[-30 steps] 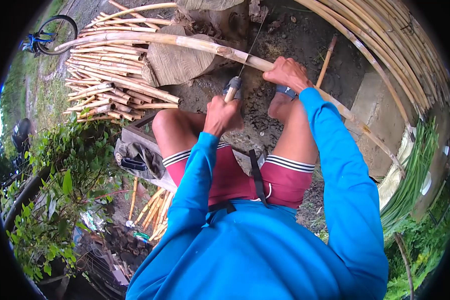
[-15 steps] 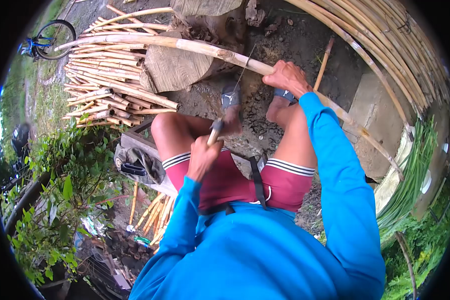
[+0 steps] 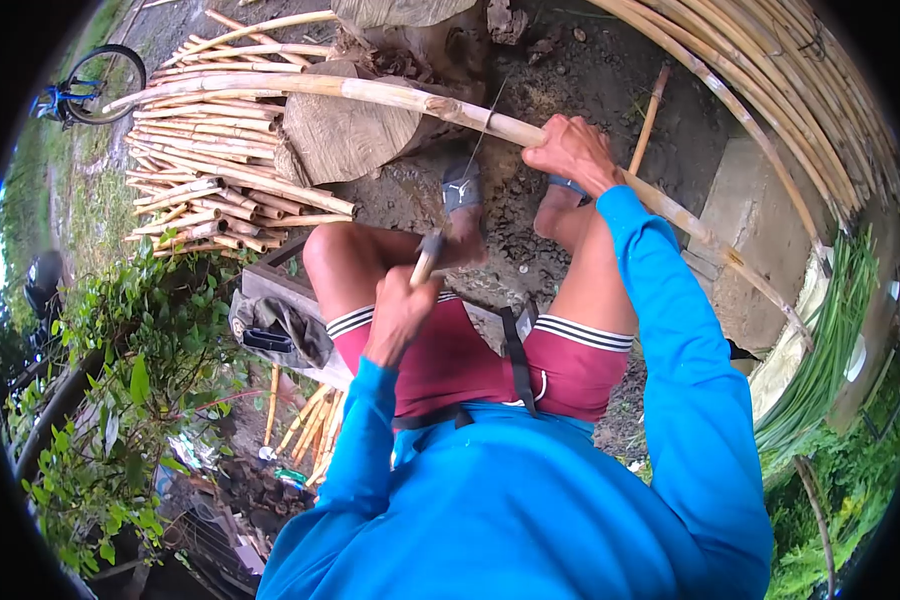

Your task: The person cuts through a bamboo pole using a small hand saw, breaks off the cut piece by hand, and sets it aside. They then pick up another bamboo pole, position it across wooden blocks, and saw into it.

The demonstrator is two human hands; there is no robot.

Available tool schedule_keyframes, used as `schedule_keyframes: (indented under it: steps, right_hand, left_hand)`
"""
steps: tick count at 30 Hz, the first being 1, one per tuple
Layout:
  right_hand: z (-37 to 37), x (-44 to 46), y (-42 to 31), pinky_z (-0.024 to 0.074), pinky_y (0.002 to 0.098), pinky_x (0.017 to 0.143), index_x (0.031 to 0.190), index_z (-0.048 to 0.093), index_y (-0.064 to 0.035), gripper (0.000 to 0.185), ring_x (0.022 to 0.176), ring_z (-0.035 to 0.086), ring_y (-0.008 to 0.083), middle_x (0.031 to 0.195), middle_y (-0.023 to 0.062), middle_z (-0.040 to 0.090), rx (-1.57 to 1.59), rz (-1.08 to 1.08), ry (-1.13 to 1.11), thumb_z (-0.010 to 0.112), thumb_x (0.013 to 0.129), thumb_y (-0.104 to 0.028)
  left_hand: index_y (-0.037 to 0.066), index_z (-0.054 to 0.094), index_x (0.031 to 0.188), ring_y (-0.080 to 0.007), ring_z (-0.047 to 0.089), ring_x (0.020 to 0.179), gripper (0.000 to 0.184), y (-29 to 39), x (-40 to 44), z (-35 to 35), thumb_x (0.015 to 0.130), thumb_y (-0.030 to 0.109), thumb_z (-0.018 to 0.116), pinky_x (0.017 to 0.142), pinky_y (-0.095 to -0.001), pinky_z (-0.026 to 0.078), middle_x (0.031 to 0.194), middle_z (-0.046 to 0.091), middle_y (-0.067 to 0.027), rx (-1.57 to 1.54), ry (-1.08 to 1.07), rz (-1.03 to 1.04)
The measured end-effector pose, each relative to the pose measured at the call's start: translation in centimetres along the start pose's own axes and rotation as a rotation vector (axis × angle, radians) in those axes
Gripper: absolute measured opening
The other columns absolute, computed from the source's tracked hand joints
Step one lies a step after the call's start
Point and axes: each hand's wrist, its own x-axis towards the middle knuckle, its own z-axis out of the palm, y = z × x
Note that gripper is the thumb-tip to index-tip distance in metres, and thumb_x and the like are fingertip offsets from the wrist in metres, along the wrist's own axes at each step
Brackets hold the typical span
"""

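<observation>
My left hand (image 3: pixel 406 312) is closed around the wooden handle (image 3: pixel 425 265) of a long, thin-bladed tool, above my lap. Its blade (image 3: pixel 478 147) shows nearly edge-on and crosses the pole, so I cannot tell whether it is a knife or a saw, or whether it touches. My right hand (image 3: pixel 573 152) grips a long bamboo pole (image 3: pixel 390 93) just right of that crossing. The pole runs over a cut log (image 3: pixel 345 135) on the left and slopes down past my right forearm.
Cut bamboo pieces (image 3: pixel 210 140) are heaped at the left. Long poles (image 3: pixel 770 80) curve along the upper right, near a concrete block (image 3: pixel 760 230) and green strips (image 3: pixel 830 350). A bag-like dark cloth (image 3: pixel 280 330) lies by my left thigh. A bicycle (image 3: pixel 95 85) stands far left.
My left hand has shifted slightly left and the tool's angle has changed a little. My right hand keeps its grip on the bamboo pole, and the view has tilted slightly.
</observation>
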Motion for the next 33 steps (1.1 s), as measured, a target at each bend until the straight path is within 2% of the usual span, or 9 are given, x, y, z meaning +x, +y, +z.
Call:
schedule_keyframes:
  steps: [2, 4, 7, 11, 20, 22, 25, 28, 33]
  right_hand:
    - [0.1, 0.3, -0.8, 0.0515, 0.0481, 0.093, 0.103, 0.075, -0.0068, 0.049, 0.103, 0.066, 0.0426, 0.106, 0.0248, 0.07, 0.021, -0.001, 0.006, 0.064, 0.069, -0.039]
    - [0.1, 0.9, -0.1, 0.0516, 0.0482, 0.093, 0.104, 0.075, -0.0068, 0.049, 0.103, 0.066, 0.0424, 0.106, 0.0244, 0.07, 0.041, 0.021, -0.032, 0.064, 0.069, -0.04]
    - [0.4, 1.3, 1.0, 0.0527, 0.049, 0.089, 0.101, 0.075, -0.0058, 0.049, 0.098, 0.068, 0.0427, 0.101, 0.0249, 0.07, 0.054, 0.016, -0.051, 0.066, 0.068, -0.042]
    - [0.7, -0.4, 0.5, 0.0539, 0.0501, 0.084, 0.093, 0.075, -0.0042, 0.047, 0.091, 0.068, 0.0443, 0.092, 0.0267, 0.07, -0.001, -0.077, 0.007, 0.068, 0.065, -0.041]
    - [0.3, -0.3, -0.5, 0.0548, 0.0478, 0.086, 0.095, 0.076, -0.005, 0.042, 0.094, 0.068, 0.0446, 0.097, 0.0267, 0.07, -0.029, -0.07, 0.064, 0.067, 0.065, -0.033]
    - [-0.1, -0.2, -0.8, 0.055, 0.0482, 0.085, 0.094, 0.075, -0.0044, 0.042, 0.093, 0.068, 0.0445, 0.096, 0.0264, 0.07, -0.001, -0.055, 0.068, 0.067, 0.065, -0.033]
    - [-0.1, -0.1, -0.8, 0.055, 0.0487, 0.085, 0.092, 0.075, -0.0037, 0.04, 0.092, 0.068, 0.0447, 0.094, 0.0276, 0.07, 0.014, -0.047, 0.095, 0.065, 0.066, -0.033]
    - [0.4, 0.0, -1.1, 0.0547, 0.0488, 0.085, 0.09, 0.074, -0.0022, 0.04, 0.091, 0.068, 0.0457, 0.093, 0.0292, 0.069, 0.012, -0.029, 0.126, 0.064, 0.067, -0.033]
    - [1.0, -0.3, -1.4, 0.0548, 0.0481, 0.085, 0.094, 0.074, -0.0015, 0.044, 0.092, 0.068, 0.0463, 0.094, 0.0294, 0.069, -0.018, -0.091, 0.059, 0.065, 0.067, -0.034]
  left_hand:
    - [-0.003, 0.068, 0.083, -0.0388, 0.069, 0.075, 0.036, -1.1, 8.9, 3.9, 0.083, 0.031, 0.061, 0.072, -0.0466, 0.051, 0.07, 0.064, -0.0261, 0.289, 0.132, 0.27]
    - [-0.003, 0.068, 0.086, -0.0264, 0.066, 0.067, 0.034, 1.8, 10.6, 4.1, 0.08, 0.03, 0.065, 0.062, -0.041, 0.048, 0.07, 0.064, -0.0199, 0.057, 0.151, 0.256]
    - [-0.004, 0.065, 0.082, -0.0218, 0.061, 0.062, 0.036, 6.7, 4.4, 0.6, 0.08, 0.032, 0.064, 0.059, -0.0388, 0.046, 0.066, 0.062, -0.0164, -0.115, 0.062, 0.106]
    - [-0.004, 0.06, 0.074, -0.0146, 0.053, 0.056, 0.038, 3.9, 3.6, 1.6, 0.082, 0.033, 0.064, 0.054, -0.0348, 0.043, 0.059, 0.056, -0.0078, -0.118, 0.02, 0.064]
    - [-0.001, 0.061, 0.073, -0.0166, 0.056, 0.056, 0.04, 0.0, 9.8, 7.0, 0.084, 0.037, 0.068, 0.056, -0.0355, 0.043, 0.06, 0.059, -0.009, -0.224, 0.174, 0.197]
    - [-0.002, 0.065, 0.091, -0.0232, 0.061, 0.066, 0.031, -0.6, 10.9, 7.0, 0.082, 0.029, 0.066, 0.067, -0.0399, 0.049, 0.07, 0.064, -0.0161, -0.288, 0.115, 0.187]
    - [-0.002, 0.064, 0.092, -0.0248, 0.061, 0.066, 0.033, -1.4, 11.7, 6.9, 0.084, 0.029, 0.066, 0.067, -0.0399, 0.048, 0.07, 0.063, -0.0172, -0.4, 0.037, 0.235]
    - [-0.002, 0.062, 0.092, -0.0238, 0.059, 0.064, 0.035, 2.1, 8.4, 3.8, 0.084, 0.031, 0.067, 0.066, -0.0388, 0.048, 0.069, 0.06, -0.018, -0.211, 0.021, 0.078]
    - [-0.003, 0.061, 0.085, -0.0199, 0.054, 0.062, 0.038, 3.3, 3.5, 1.2, 0.084, 0.034, 0.067, 0.062, -0.0384, 0.046, 0.065, 0.057, -0.0173, -0.146, 0.119, 0.121]
